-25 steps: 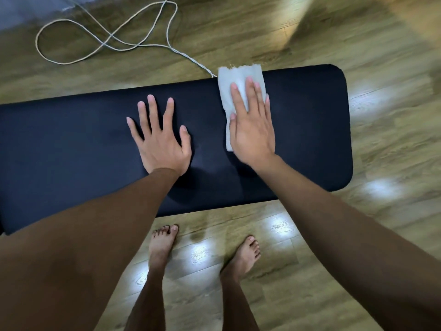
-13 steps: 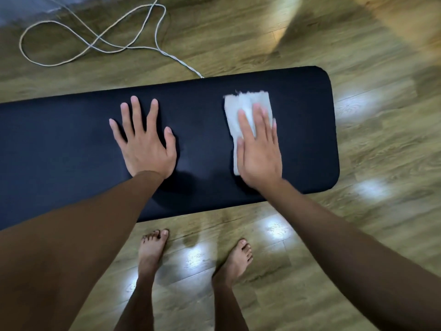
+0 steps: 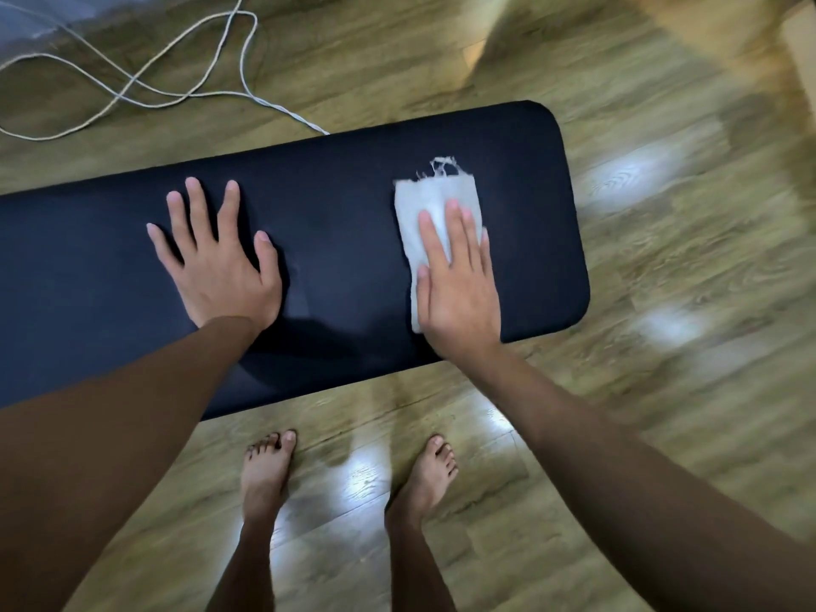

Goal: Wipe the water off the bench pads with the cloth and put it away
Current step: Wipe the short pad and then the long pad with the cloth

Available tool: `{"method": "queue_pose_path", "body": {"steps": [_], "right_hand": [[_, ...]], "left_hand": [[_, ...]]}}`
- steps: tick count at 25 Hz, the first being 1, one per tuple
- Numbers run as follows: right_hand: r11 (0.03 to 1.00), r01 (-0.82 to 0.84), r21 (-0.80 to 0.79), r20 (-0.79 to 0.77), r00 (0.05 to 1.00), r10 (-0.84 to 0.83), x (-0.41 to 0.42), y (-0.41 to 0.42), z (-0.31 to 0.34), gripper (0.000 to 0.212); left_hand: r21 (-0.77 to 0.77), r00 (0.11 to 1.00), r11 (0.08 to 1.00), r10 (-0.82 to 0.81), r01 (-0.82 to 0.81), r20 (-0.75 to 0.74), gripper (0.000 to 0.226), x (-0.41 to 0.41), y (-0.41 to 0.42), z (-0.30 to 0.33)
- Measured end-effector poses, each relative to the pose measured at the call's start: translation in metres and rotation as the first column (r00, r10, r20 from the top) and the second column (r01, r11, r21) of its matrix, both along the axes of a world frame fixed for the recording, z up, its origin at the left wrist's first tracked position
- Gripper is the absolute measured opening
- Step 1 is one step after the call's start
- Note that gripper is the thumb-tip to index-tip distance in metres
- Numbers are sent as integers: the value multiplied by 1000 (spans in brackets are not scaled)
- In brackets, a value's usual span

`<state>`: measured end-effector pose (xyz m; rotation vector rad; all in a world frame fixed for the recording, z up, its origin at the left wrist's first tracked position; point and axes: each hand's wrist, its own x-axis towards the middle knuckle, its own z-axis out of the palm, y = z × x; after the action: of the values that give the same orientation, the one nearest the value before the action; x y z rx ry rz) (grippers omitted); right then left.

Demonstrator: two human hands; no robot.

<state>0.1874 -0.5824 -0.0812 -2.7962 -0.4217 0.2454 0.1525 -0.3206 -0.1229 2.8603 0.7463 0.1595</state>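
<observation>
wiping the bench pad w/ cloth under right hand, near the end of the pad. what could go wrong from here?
1. The cloth has a frayed, threaded far edge; under the flat right hand it may bunch or slip.
2. The stroke is close to the rounded end of the bench pad; the cloth could run off it.
3. The left hand rests flat on the pad, so that patch may go unwiped.
</observation>
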Motion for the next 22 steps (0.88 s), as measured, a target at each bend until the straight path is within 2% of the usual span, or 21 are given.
{"method": "queue_pose_path", "body": {"steps": [3, 6, 8, 13, 15, 19, 22], "right_hand": [[999, -29, -18, -6, 1000, 29, -53, -28, -1, 54], [998, -57, -15, -4, 998, 57, -49, -30, -5, 54], [996, -89, -18, 6, 996, 89, -21, -19, -5, 54], [998, -59, -13, -85, 995, 58, 90, 2, 1, 56], [997, -74, -12, -99, 992, 73, 108, 3, 3, 55], [1000, 7, 3, -63, 998, -7, 50, -34, 3, 55], [999, 47, -9, -22, 999, -47, -15, -79, 3, 54]], "left_hand": [[6, 1000, 1000, 2, -2, 3, 58, -1, 2, -3], [23, 1000, 1000, -1, 1, -5, 59, -1, 3, -4], [16, 1000, 1000, -23, 24, -17, 60, 1, -1, -1], [39, 988, 997, -53, 60, -144, 59, 6, -14, 18], [27, 986, 991, -125, 129, -111, 54, 21, -44, 29], [-128, 984, 977, -175, 169, -40, 52, 75, -131, 40], [-103, 973, 974, -209, 200, -94, 57, 87, -149, 22]]}}
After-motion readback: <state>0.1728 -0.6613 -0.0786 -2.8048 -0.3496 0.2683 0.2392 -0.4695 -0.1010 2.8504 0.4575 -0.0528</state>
